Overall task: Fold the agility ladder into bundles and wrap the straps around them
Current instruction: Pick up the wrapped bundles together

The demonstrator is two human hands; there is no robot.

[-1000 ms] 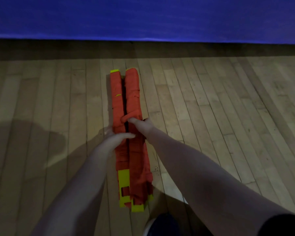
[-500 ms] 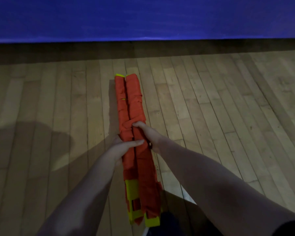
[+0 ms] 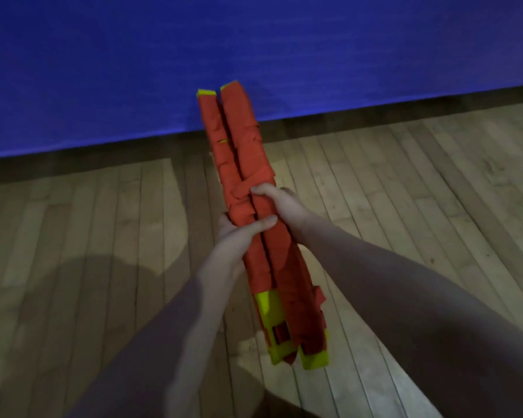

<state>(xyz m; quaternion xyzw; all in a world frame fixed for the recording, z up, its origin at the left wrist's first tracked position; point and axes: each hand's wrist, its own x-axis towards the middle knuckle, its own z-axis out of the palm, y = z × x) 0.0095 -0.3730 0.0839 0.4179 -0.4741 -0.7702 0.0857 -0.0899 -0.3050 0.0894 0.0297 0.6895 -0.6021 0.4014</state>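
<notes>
The agility ladder bundle (image 3: pixel 239 152) is a long stack of yellow rungs wound in orange strap, lifted off the wooden floor and pointing away from me. Yellow rung ends (image 3: pixel 284 348) show at the near end and at the far tip. My left hand (image 3: pixel 239 236) grips the bundle's middle from the left, thumb laid across the top. My right hand (image 3: pixel 280 203) grips it from the right just beyond, thumb on the orange strap where a turn crosses diagonally. Both hands hold the same bundle.
A blue padded wall (image 3: pixel 254 49) stands ahead, with a dark baseboard strip along its foot. Wooden floorboards (image 3: pixel 420 191) stretch left and right. My shadow falls on the floor at the lower left.
The bundle has been raised from the floor and drawn closer, with both hands still around its middle. The view has tilted up, so the blue wall fills more of it.
</notes>
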